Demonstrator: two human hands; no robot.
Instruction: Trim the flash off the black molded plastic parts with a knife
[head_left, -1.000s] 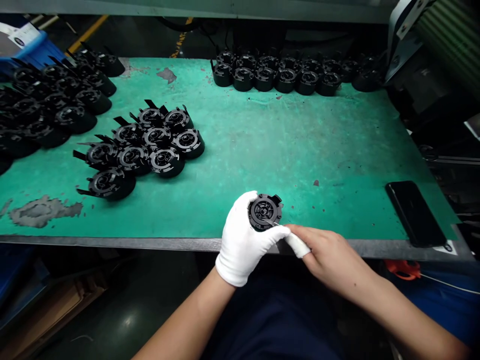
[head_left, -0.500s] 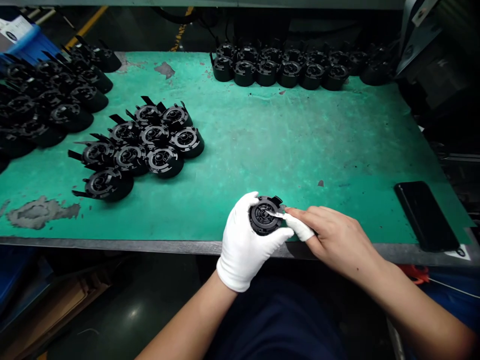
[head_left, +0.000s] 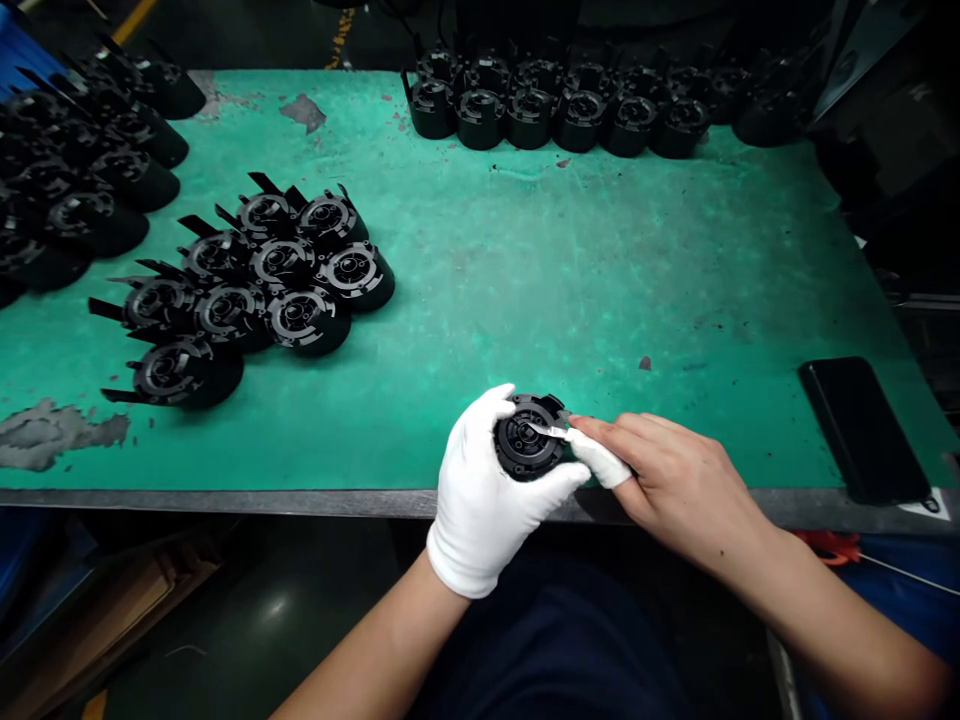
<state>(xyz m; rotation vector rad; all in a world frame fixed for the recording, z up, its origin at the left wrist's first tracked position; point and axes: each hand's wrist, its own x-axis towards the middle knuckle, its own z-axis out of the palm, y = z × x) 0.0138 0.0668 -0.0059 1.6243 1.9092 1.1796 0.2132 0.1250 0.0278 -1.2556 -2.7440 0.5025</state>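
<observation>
The gloved left hand [head_left: 474,490] grips the round part [head_left: 516,458], while the right hand [head_left: 679,470] pinches a thin metal tool [head_left: 556,432], its tip at the part's middle, contact unclear.

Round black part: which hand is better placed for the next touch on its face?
Right, probably: the right hand holds a metal tool over the round part, which the gloved left hand grips.

Looks like a factory workshop here, shows right away in the scuffed green bench top [head_left: 517,270], rows of identical black housings [head_left: 530,120], yellow floor line [head_left: 135,20].
</observation>
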